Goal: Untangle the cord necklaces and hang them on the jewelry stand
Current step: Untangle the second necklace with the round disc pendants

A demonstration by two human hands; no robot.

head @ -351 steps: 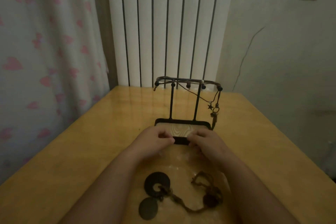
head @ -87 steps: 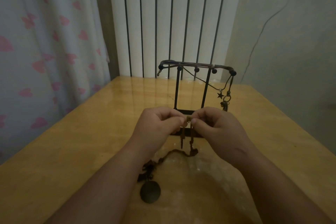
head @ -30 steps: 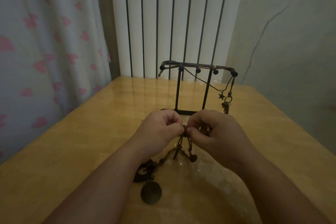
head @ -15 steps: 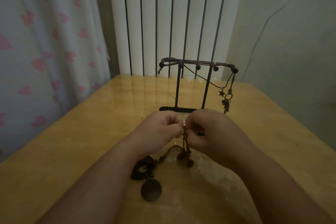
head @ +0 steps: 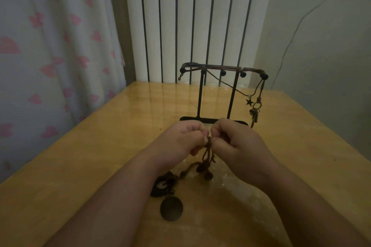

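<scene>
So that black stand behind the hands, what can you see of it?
The jewelry stand is black, seemingly metal, upright on the wooden table. Two thin posts rise from a flat base to a top bar with ball-tipped pegs. Cords are draped along the bar; a star charm and a pendant cluster hang at its right end. The left hand and right hand, pinching a tangled necklace, hide part of the base.
</scene>
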